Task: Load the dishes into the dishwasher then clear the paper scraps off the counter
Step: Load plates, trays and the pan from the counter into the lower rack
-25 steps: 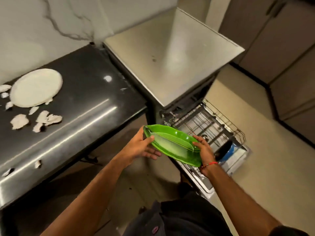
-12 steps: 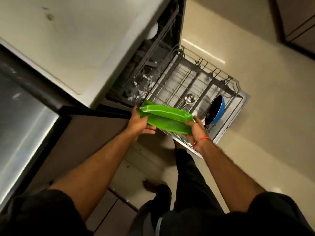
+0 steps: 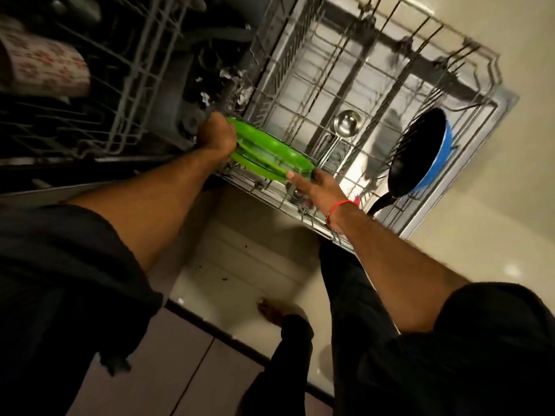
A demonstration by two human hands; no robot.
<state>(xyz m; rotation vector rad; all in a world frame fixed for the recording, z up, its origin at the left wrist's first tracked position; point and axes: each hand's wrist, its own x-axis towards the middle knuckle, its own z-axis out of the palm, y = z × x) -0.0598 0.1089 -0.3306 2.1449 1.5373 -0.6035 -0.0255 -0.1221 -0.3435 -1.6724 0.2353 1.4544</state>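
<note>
Holding the green plates (image 3: pixel 264 151) by both ends, I had them on edge over the near side of the lower rack (image 3: pixel 330 85), which was pulled out of the dishwasher. To do this step well, I judged I should keep them upright, line them up with the wire prongs and lower them slowly, so they would stand between the prongs and not slip flat. They also needed room away from the ladle (image 3: pixel 347 124) and the blue pan (image 3: pixel 420 154) already in the rack. My left hand (image 3: pixel 216 135) was curled tightly around the far edge of the plates. My right hand (image 3: pixel 312 184) gripped the near edge, its thumb on top.
</note>
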